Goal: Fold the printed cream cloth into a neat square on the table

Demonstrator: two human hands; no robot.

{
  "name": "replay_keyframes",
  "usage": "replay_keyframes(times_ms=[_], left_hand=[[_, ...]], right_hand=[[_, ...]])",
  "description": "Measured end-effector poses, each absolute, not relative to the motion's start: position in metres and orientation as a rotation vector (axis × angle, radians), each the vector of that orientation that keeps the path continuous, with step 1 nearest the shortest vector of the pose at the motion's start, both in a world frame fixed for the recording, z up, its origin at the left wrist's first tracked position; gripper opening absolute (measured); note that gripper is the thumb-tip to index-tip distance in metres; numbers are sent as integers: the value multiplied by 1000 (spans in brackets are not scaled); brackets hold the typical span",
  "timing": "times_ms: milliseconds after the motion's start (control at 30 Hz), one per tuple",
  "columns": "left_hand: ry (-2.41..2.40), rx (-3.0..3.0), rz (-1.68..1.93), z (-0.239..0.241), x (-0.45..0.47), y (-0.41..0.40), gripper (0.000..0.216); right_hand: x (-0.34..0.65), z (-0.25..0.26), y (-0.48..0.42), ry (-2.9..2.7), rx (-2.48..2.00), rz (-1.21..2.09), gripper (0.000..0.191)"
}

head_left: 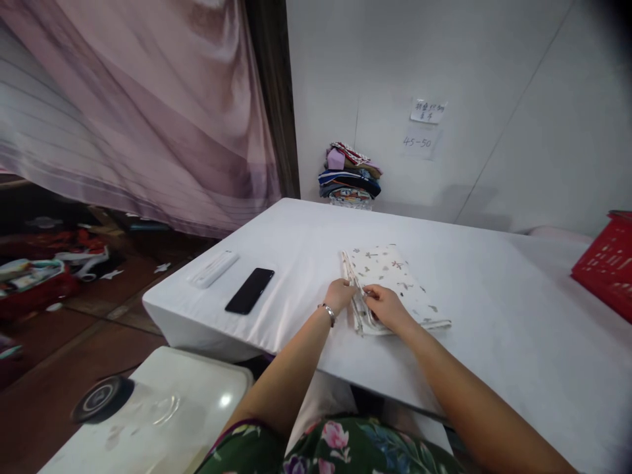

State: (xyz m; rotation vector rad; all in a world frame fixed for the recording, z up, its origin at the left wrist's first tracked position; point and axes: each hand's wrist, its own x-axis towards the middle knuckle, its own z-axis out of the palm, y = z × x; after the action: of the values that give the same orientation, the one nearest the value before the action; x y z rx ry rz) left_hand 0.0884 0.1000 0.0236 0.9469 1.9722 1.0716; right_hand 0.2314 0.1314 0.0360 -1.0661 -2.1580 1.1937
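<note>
A folded white cloth (395,280) with small leaf-like prints lies on the white-covered table in front of me. My left hand (340,295), with a bracelet at the wrist, is closed on the cloth's left edge, where several layers meet. Close beside it, my right hand (386,305) pinches the same layered edge from above. The fingertips of both hands are partly hidden by the folds.
On the table (306,237), a black phone (250,290) and a white oblong item (213,268) lie to the left. Folded fabrics (349,172) are stacked by the wall. A red basket (606,263) stands at right. Lower left, a dark round object (103,399) sits on a pale surface.
</note>
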Motion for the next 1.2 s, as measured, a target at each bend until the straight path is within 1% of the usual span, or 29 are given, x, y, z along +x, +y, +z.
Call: replay_keyframes(times_ms=[133, 233, 333, 433, 500, 600, 667, 700, 800, 900, 1000, 1067, 1133, 1200], left_hand=[[1945, 917, 1079, 30, 92, 97, 10], [1970, 930, 1084, 30, 92, 97, 23], [2031, 986, 1077, 25, 90, 101, 24], [2112, 1064, 1051, 22, 90, 103, 18], [2205, 1145, 978, 22, 91, 102, 20], [2336, 1223, 838, 24, 94, 98, 24], [2354, 1211, 806, 26, 94, 97, 29], [2351, 1202, 803, 27, 94, 97, 33], [2320, 1209, 807, 28, 92, 98, 42], [2303, 1210, 805, 29, 92, 99, 41], [2279, 1201, 779, 32, 92, 100, 40], [2263, 1185, 755, 34, 90, 102, 41], [2260, 1163, 744, 35, 88, 104, 44], [2266, 1144, 755, 34, 89, 105, 48]], right_hand=[[225, 41, 127, -2388, -1056, 919, 21], [222, 42, 122, -2466, -1024, 816, 19], [224, 45, 117, -2559, -927, 745, 17], [232, 54, 120, -2647, -804, 762, 23], [242, 61, 132, -2603, -800, 717, 29], [264, 61, 158, -2507, -996, 445, 35], [279, 54, 176, -2574, -1215, 279, 42], [285, 48, 183, -2628, -1326, 259, 46], [300, 35, 198, -2704, -1474, 424, 55], [314, 35, 207, -2524, -1525, 551, 59], [329, 40, 212, -2305, -1735, 632, 63], [336, 40, 212, -2276, -1826, 730, 68], [341, 35, 211, -2281, -1842, 780, 75], [346, 29, 213, -2277, -1787, 797, 75]])
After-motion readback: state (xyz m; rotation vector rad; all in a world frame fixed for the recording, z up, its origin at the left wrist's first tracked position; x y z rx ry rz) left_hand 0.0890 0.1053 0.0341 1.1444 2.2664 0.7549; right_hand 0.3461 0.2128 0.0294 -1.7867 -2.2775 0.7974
